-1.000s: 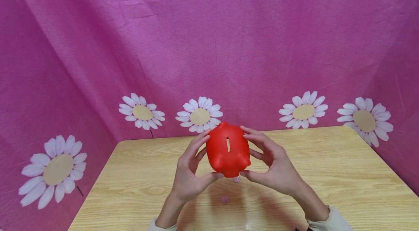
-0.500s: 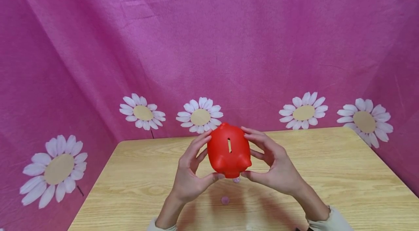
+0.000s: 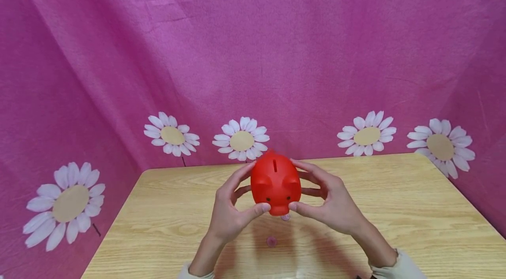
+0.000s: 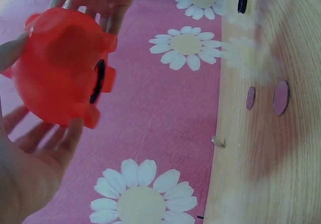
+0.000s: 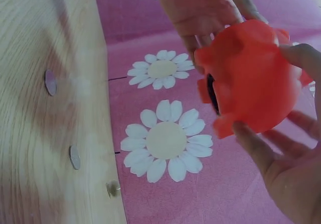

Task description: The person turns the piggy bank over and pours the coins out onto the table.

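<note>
A red piggy bank [image 3: 276,184] is held up over the table between both hands, its coin slot on top and its eyes and snout towards me. My left hand [image 3: 229,213] grips its left side, thumb beside the snout and fingers round the flank. On the other side my right hand [image 3: 336,204] grips it the same way. In the left wrist view, the underside of the piggy bank [image 4: 62,66] shows stubby feet and a dark round spot between them. Below it two coins [image 3: 271,241] [image 4: 281,98] lie on the wooden table [image 3: 166,222].
In the left wrist view a small black round piece [image 4: 243,3] rests on the table. A small shiny object [image 5: 113,188] sits near the table's edge in the right wrist view. A pink cloth [image 3: 296,59] with printed daisies hangs behind and at the sides.
The piggy bank has tipped, so its eyes and snout now show and the slot sits further back. The slot, pale before, looks dark. Both hands keep their grip at nearly the same spot.
</note>
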`<state>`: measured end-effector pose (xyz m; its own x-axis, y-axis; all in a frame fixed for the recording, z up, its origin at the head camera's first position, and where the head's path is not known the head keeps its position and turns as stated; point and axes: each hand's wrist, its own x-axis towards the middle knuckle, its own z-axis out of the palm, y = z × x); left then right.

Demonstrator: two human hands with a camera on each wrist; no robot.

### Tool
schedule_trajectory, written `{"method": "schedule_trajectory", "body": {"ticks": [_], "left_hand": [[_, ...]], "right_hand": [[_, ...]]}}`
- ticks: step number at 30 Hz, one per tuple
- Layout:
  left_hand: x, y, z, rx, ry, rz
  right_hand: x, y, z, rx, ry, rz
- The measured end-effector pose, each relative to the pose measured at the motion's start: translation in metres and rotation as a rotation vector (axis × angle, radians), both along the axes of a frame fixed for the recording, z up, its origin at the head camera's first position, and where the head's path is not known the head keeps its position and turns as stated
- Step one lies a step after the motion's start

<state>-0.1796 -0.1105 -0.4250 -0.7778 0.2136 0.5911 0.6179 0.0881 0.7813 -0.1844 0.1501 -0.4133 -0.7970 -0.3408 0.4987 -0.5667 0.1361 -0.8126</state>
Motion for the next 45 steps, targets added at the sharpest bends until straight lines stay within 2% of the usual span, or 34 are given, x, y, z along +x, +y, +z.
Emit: {"method": "schedule_trajectory", "body": {"ticks": [3,7,10,12,20,27,30,36,42,45], "left_hand": [[0.0015,0.0016,0.0001,-0.014,-0.12,0.052],[0.002,0.0037,-0.0013,-0.034,-0.296,0.087],[0.0017,0.005,-0.0024,-0.073,-0.39,0.104],[0.0013,0.0053,-0.0028,-0.105,-0.425,0.113],[-0.0001,0.006,-0.0013,-0.178,-0.478,0.111],[0.0,0.0074,-0.0013,-0.232,-0.603,0.108],[0.0,0.0076,-0.0022,-0.246,-0.631,0.109],[-0.0007,0.0079,-0.0046,-0.255,-0.641,0.118],[-0.0004,0.0081,-0.0034,-0.27,-0.594,0.143],[0.0001,0.0076,-0.002,-0.252,-0.58,0.122]], "right_hand": [[0.0016,-0.0008,-0.0002,0.035,-0.093,-0.047],[0.0032,-0.0022,0.001,0.095,-0.232,-0.111],[0.0028,-0.003,0.0013,0.131,-0.318,-0.139],[0.0021,-0.0036,0.0011,0.139,-0.36,-0.145],[-0.0001,-0.0057,0.0008,0.161,-0.438,-0.127],[-0.0021,-0.0064,-0.0037,0.223,-0.556,-0.059],[-0.0019,-0.0068,-0.0056,0.24,-0.566,-0.043],[-0.0013,-0.0071,-0.0059,0.247,-0.581,-0.036],[-0.0013,-0.0076,-0.0048,0.213,-0.569,-0.054],[-0.0011,-0.0077,-0.0047,0.193,-0.573,-0.075]]}}
